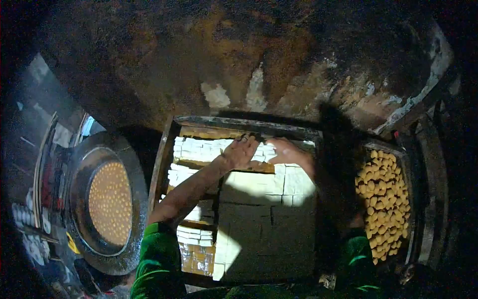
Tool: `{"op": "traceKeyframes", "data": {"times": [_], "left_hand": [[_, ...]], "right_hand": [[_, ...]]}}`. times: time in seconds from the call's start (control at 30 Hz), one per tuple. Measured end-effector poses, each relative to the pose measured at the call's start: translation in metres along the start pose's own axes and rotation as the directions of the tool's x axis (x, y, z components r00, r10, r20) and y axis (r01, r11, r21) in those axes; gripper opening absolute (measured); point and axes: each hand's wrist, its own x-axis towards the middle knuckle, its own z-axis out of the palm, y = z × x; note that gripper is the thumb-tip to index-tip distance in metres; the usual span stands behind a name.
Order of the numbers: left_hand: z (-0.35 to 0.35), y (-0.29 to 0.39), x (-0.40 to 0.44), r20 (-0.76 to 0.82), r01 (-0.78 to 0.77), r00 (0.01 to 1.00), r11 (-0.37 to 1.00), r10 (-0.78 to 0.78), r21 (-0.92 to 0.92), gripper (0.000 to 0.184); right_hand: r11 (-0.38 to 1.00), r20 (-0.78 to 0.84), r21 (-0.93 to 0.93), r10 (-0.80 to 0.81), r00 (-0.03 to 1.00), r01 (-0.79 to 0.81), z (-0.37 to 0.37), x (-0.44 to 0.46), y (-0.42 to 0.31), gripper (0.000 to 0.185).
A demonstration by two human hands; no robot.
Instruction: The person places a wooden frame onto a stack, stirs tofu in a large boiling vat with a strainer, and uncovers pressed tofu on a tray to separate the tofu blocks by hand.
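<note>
White cut tofu blocks (191, 148) stand in a row along the far side of a wooden tray (158, 169). At the right part of this row, my left hand (241, 152) presses on the blocks, its fingers bent over them and partly hidden. Facing it, my right hand (289, 152) curls round the other end of a few tofu blocks (264, 152) between both hands. Nearer to me, a wide slab of tofu (251, 183) scored by cuts fills the right of the tray, half in shadow. Shorter rows of tofu (194, 234) lie at the left over a brown woven base (196, 258).
To the left is a large dark wok (137, 199) of brownish liquid with many small round pieces (110, 202) in it. A crate on the right holds a heap of golden-brown pieces (383, 199). A stained dark wall (239, 60) rises behind the tray.
</note>
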Motion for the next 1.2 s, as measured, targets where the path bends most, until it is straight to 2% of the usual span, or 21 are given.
{"op": "traceKeyframes", "data": {"times": [0.03, 0.07, 0.1, 0.13, 0.17, 0.27, 0.37, 0.47, 0.53, 0.57, 0.67, 0.73, 0.77, 0.8, 0.83, 0.9, 0.97, 1.03, 1.07, 1.17, 1.2], "left_hand": [[-0.003, 0.002, 0.000, 0.002, 0.002, 1.000, 1.000, -0.002, -0.025, 0.083], [0.009, -0.001, 0.004, 0.000, -0.002, 1.000, 1.000, 0.002, -0.027, 0.083], [0.032, -0.007, 0.012, -0.311, -0.105, 0.944, 0.994, 0.107, 0.021, 0.080], [0.044, -0.011, 0.015, -0.584, -0.183, 0.785, 0.978, 0.207, 0.100, 0.077], [0.040, -0.010, 0.012, -0.583, -0.179, 0.786, 0.978, 0.206, 0.106, 0.077], [0.032, -0.008, 0.005, -0.361, -0.100, 0.928, 0.995, 0.094, 0.002, 0.072], [0.032, -0.009, 0.004, -0.365, -0.104, 0.923, 0.993, 0.120, 0.062, 0.072], [0.026, -0.007, 0.005, -0.377, -0.120, 0.917, 0.992, 0.127, 0.042, 0.076], [0.021, -0.006, 0.004, -0.339, -0.120, 0.933, 0.993, 0.118, 0.015, 0.080], [0.022, -0.007, 0.003, -0.296, -0.110, 0.950, 0.994, 0.103, -0.010, 0.085], [0.024, -0.006, 0.004, -0.265, -0.092, 0.962, 0.993, 0.069, -0.078, 0.096], [0.014, -0.014, -0.006, -0.258, -0.100, 0.964, 0.990, 0.070, -0.104, 0.099], [0.003, -0.018, -0.013, -0.251, -0.109, 0.965, 0.985, 0.072, -0.135, 0.102], [-0.028, -0.018, -0.023, -0.015, -0.010, 1.000, 0.991, 0.008, -0.132, 0.105], [-0.048, -0.020, -0.038, 0.018, 0.011, 1.000, 0.985, -0.008, -0.175, 0.105], [-0.027, -0.040, -0.045, -0.036, 0.020, 0.999, 1.000, -0.021, -0.002, 0.104], [-0.017, -0.048, -0.047, -0.086, 0.024, 0.996, 1.000, -0.023, 0.009, 0.101], [-0.028, -0.047, -0.039, 0.265, 0.091, 0.958, 0.994, -0.106, 0.067, 0.103], [-0.025, -0.047, -0.042, 0.133, 0.045, 0.989, 0.991, -0.062, 0.123, 0.099], [-0.015, -0.050, -0.040, 0.018, 0.026, 0.999, 0.997, -0.028, 0.072, 0.094], [-0.011, -0.051, -0.040, 0.020, 0.024, 0.999, 0.997, -0.026, 0.067, 0.094]], "right_hand": [[1.000, 0.000, -0.001, 0.002, 1.000, -0.002, 0.013, 0.003, 0.006, 0.068], [0.993, -0.154, -0.047, -0.111, 0.982, 0.105, 0.031, 0.008, 0.018, 0.066], [0.973, -0.298, -0.110, -0.226, 0.927, 0.202, 0.040, 0.011, 0.023, 0.065], [0.985, -0.257, -0.118, -0.153, 0.954, 0.126, 0.027, 0.007, 0.002, 0.066], [0.984, -0.260, -0.118, -0.159, 0.952, 0.132, 0.027, 0.007, 0.005, 0.066], [0.996, -0.172, -0.056, -0.072, 0.983, 0.063, 0.022, 0.003, 0.008, 0.071], [1.000, -0.146, 0.014, 0.026, 0.989, -0.024, 0.019, -0.002, 0.004, 0.074], [0.994, -0.219, -0.106, -0.007, 0.976, -0.017, 0.027, 0.003, 0.006, 0.078], [0.982, -0.178, -0.138, -0.151, 0.972, 0.127, 0.030, 0.009, 0.004, 0.091], [0.983, -0.180, -0.137, -0.149, 0.972, 0.125, 0.032, 0.010, 0.008, 0.091], [0.987, -0.106, -0.129, -0.112, 0.988, 0.098, 0.033, 0.008, 0.006, 0.102], [0.968, 0.036, -0.247, 0.055, 0.998, -0.045, 0.012, -0.003, -0.019, 0.109], [0.968, 0.037, -0.249, 0.054, 0.998, -0.043, 0.000, -0.007, -0.031, 0.109], [0.966, 0.062, -0.239, 0.114, 0.992, -0.096, -0.010, -0.008, -0.040, 0.110], [0.963, 0.088, -0.225, 0.174, 0.981, -0.150, -0.017, -0.008, -0.047, 0.111], [0.984, 0.087, -0.167, 0.080, 0.993, -0.065, -0.011, -0.005, -0.044, 0.112], [0.982, -0.015, -0.187, 0.025, 1.000, -0.027, 0.011, 0.006, -0.044, 0.110], [0.987, -0.035, -0.154, 0.039, 0.999, -0.044, 0.029, 0.020, -0.047, 0.108], [0.982, -0.054, -0.186, 0.022, 0.998, -0.032, 0.036, 0.025, -0.047, 0.107], [0.979, -0.171, -0.196, 0.024, 0.985, -0.058, 0.053, 0.035, -0.044, 0.097], [0.997, -0.151, -0.075, -0.015, 0.988, 0.004, 0.051, 0.039, -0.038, 0.094]]}}
